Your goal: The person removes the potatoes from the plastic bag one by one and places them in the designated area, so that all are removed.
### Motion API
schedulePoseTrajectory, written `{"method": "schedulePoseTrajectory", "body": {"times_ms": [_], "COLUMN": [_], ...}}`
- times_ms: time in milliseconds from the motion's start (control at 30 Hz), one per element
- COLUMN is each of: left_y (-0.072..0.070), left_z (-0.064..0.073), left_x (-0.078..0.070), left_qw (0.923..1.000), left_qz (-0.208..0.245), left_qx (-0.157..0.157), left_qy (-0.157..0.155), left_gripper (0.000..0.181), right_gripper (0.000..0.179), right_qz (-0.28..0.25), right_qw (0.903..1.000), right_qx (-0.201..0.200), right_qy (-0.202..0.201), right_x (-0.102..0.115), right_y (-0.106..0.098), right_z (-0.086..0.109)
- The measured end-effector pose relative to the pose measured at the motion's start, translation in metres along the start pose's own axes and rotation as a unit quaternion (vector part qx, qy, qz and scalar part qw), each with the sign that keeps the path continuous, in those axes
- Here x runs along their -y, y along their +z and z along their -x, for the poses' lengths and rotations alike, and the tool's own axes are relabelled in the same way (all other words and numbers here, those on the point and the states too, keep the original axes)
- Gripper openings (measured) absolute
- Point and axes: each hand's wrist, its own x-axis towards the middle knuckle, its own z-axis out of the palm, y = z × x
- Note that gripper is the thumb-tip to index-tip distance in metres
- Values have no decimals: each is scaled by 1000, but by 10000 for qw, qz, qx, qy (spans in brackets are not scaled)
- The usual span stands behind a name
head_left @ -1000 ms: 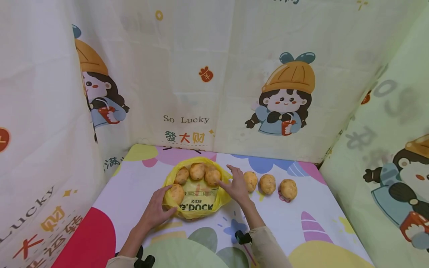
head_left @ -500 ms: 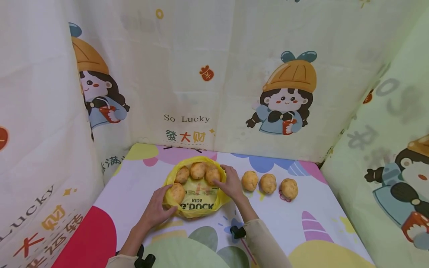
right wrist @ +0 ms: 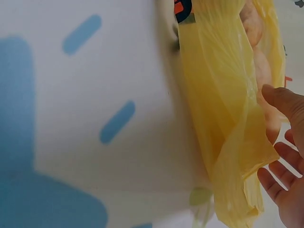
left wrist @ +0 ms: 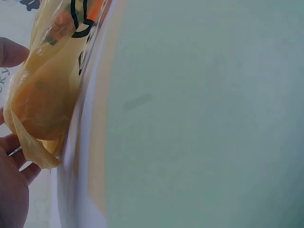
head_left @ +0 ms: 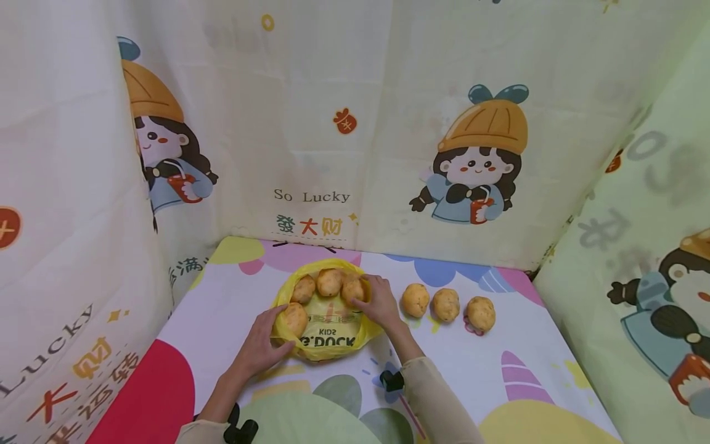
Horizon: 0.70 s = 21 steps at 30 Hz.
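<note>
Right grip (head_left: 381, 303) shifted to bag (head_left: 326, 353) (patterned table (head_left: 455, 370), seemingly cloth walls (head_left: 310, 148)).

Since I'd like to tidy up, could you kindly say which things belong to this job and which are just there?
In the job:
yellow bag, held by left grip and right grip
four potatoes inside it
three loose potatoes, probably, though untouched

Just there:
patterned tabletop
printed curtains

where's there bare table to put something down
Widest: right of the right sleeve, in front of the three loose potatoes. Another: left of the left hand, up to the left edge of the table. Crowded: the yellow bag, with four potatoes inside and a hand at each side; the gap between right hand and loose potatoes is narrow.
</note>
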Motion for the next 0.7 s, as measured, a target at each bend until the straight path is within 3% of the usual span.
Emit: {"method": "schedulePoseTrajectory", "body": {"times_ms": [700], "left_y": [-1], "left_z": [-1], "left_x": [0], "left_qw": [9999], "left_qz": [-64], "left_qx": [70], "left_qy": [-110], "left_gripper": [79], "right_gripper": [71], "right_qz": [89], "right_qw": [9988], "right_qx": [157], "right_qy": [452], "right_x": [-1], "right_y": [10], "right_z": [-1]}}
